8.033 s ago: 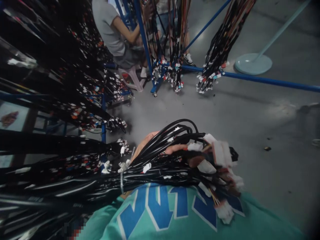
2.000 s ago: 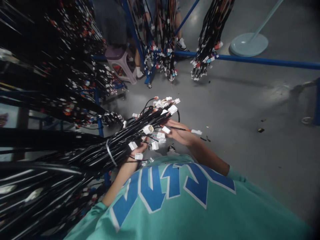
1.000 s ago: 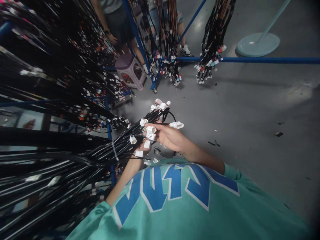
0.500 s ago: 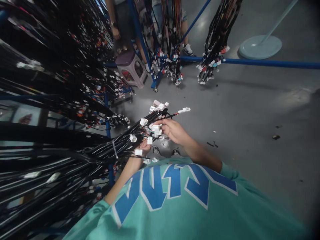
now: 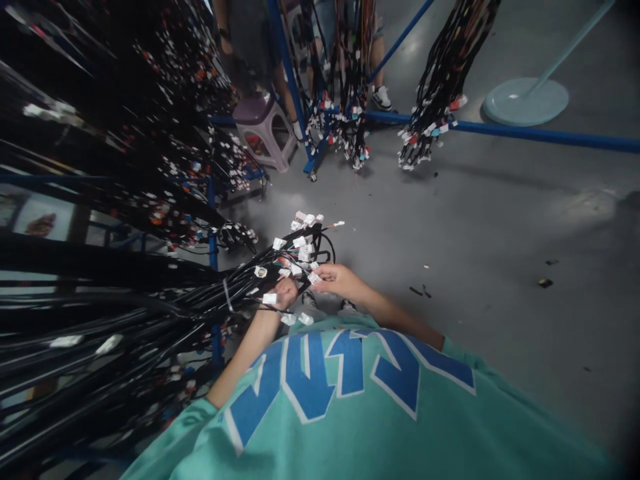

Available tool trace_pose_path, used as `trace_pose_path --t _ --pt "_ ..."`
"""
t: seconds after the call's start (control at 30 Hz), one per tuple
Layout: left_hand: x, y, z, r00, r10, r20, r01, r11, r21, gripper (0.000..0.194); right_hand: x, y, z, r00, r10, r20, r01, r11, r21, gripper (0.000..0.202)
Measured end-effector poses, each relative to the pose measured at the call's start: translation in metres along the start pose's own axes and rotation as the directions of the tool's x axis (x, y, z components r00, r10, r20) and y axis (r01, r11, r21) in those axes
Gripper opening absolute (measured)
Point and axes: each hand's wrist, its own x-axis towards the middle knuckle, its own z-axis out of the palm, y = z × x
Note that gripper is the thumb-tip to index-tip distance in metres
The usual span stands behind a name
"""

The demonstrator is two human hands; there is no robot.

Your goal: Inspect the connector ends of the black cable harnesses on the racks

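Note:
A thick bundle of black cables (image 5: 240, 283) reaches in from the left and ends in several white plug connectors (image 5: 305, 250) in front of me. My left hand (image 5: 284, 293) is closed around part of the wiring under the bundle's end; a white connector (image 5: 270, 299) hangs beside its wrist. My right hand (image 5: 336, 280) pinches a small white connector (image 5: 314, 277) at the bundle's right side. Above the right hand, a black cable curves in a loop, and a thin lead with a white tip (image 5: 339, 224) sticks out to the right.
More cable bundles hang on blue frames (image 5: 510, 133) at the left and the back. A stool (image 5: 265, 130) with a purple seat stands near a person's legs. A round pale-blue base (image 5: 525, 101) with a pole is at the back right. Scraps (image 5: 545, 283) lie on the grey floor.
My right hand has moved down and slightly left, from the upper connectors to a lower one. The white-tipped lead has swung left, and the cable loop now shows. The view has shifted slightly.

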Motion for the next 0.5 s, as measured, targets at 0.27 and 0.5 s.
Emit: trace_pose_path --t 0.27,0.5 --pt "0.007 -0.012 -0.011 0.994 0.006 -0.114 -0.002 1.000 0.030 0.035 -0.001 -0.039 0.022 0.914 -0.389 -0.113 0.286 0.818 -0.500 0.018" --pt "0.014 -0.035 -0.032 0.988 -0.024 -0.152 0.029 0.999 0.030 0.022 0.014 -0.034 0.035 0.944 -0.322 -0.067 0.254 0.844 -0.471 0.020"
